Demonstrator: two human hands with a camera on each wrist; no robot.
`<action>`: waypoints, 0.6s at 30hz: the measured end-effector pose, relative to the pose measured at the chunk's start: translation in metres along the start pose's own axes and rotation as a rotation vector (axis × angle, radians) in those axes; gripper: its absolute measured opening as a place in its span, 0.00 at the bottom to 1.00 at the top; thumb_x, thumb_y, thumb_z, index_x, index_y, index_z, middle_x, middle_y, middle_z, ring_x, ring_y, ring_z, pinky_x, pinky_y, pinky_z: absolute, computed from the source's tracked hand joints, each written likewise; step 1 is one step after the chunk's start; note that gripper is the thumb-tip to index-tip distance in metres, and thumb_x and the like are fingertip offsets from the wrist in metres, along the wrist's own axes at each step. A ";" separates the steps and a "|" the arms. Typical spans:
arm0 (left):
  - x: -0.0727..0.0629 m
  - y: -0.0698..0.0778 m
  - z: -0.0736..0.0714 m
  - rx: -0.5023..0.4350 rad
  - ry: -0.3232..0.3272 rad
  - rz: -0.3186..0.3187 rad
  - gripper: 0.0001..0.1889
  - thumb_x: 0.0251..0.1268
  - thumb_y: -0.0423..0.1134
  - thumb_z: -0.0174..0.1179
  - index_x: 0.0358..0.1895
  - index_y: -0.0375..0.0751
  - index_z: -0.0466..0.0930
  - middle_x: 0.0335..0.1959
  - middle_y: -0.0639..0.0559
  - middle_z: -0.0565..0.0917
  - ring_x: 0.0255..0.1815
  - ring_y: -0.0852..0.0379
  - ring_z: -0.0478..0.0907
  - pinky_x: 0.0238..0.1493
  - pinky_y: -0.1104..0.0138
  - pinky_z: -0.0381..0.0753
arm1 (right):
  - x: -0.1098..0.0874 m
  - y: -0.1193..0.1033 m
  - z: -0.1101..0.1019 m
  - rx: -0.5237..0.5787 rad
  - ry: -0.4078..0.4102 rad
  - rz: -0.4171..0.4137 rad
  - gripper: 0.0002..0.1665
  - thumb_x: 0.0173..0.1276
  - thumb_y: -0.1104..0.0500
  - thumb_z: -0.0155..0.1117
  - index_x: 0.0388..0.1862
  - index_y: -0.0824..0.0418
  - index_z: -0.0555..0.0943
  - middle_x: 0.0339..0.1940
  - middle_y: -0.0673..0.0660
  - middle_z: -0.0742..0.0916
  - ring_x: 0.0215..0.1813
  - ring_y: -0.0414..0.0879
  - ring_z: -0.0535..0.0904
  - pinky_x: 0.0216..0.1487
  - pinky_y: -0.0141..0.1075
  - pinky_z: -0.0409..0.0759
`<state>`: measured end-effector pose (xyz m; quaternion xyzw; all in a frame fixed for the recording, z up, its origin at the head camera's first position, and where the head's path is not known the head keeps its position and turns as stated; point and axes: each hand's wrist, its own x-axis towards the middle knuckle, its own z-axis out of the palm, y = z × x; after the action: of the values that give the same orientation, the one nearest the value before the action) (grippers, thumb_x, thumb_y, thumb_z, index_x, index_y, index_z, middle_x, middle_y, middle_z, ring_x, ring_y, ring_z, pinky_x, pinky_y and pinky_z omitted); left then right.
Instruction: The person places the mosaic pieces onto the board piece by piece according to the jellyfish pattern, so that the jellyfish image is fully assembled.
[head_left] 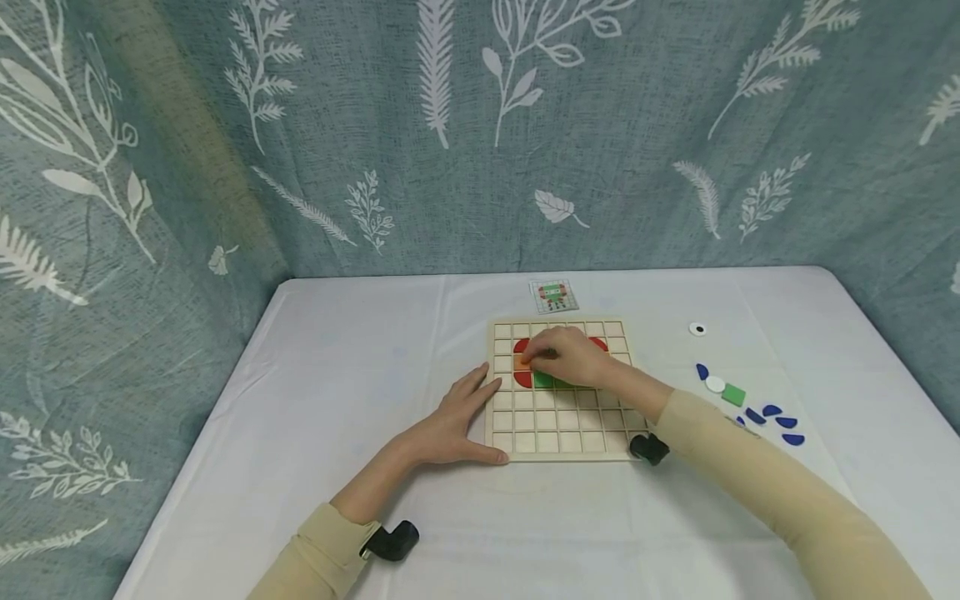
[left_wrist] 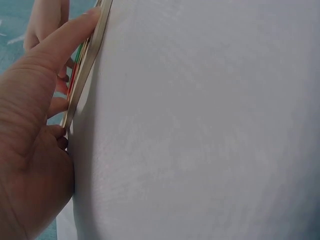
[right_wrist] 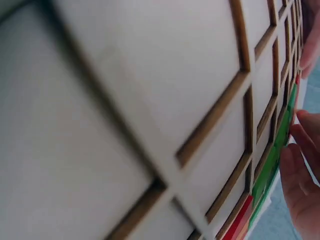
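A wooden grid board (head_left: pixel 555 423) lies flat, with red quarter-round pieces (head_left: pixel 522 380) and a green piece (head_left: pixel 543 380) in its upper cells. My left hand (head_left: pixel 455 425) spreads along the board's left edge, fingertips at the side and thumb at the near corner. In the left wrist view that thumb (left_wrist: pixel 75 35) lies against the board's rim (left_wrist: pixel 87 65). Over the upper rows, my right hand (head_left: pixel 573 357) bends down and pinches a small orange piece (head_left: pixel 522 363) at a cell between two red ones. The right hand hides much of the pattern beneath it.
Behind the board lies a pattern card (head_left: pixel 553 296). To the right are a white disc with a black dot (head_left: pixel 697 329), a plain white disc (head_left: pixel 715 384), a green square (head_left: pixel 734 395) and several blue half-round pieces (head_left: pixel 786 422). A patterned curtain (head_left: pixel 480 208) hangs behind the table.
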<state>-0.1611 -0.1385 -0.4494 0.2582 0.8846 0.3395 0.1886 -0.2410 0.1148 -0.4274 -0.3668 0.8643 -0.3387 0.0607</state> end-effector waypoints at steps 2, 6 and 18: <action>0.001 0.001 0.000 -0.004 -0.002 -0.001 0.57 0.50 0.57 0.73 0.78 0.43 0.48 0.80 0.49 0.36 0.79 0.46 0.32 0.72 0.44 0.46 | -0.005 0.001 -0.004 0.019 0.009 0.015 0.09 0.70 0.64 0.62 0.45 0.62 0.87 0.47 0.55 0.87 0.50 0.51 0.81 0.48 0.42 0.80; 0.002 0.002 0.001 -0.009 -0.003 -0.005 0.57 0.50 0.57 0.74 0.78 0.43 0.48 0.80 0.48 0.37 0.79 0.46 0.32 0.72 0.44 0.46 | -0.021 0.004 -0.018 0.094 0.068 0.146 0.12 0.73 0.61 0.59 0.50 0.60 0.85 0.50 0.56 0.86 0.52 0.52 0.80 0.48 0.45 0.80; 0.002 0.001 0.001 -0.001 0.010 -0.021 0.57 0.48 0.56 0.74 0.78 0.42 0.49 0.80 0.48 0.37 0.79 0.45 0.32 0.72 0.43 0.45 | -0.101 0.034 -0.064 0.163 0.192 0.495 0.18 0.76 0.52 0.56 0.56 0.59 0.82 0.58 0.61 0.82 0.61 0.58 0.74 0.56 0.54 0.74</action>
<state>-0.1615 -0.1361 -0.4496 0.2471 0.8879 0.3394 0.1880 -0.2104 0.2341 -0.4145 -0.1046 0.8993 -0.4152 0.0886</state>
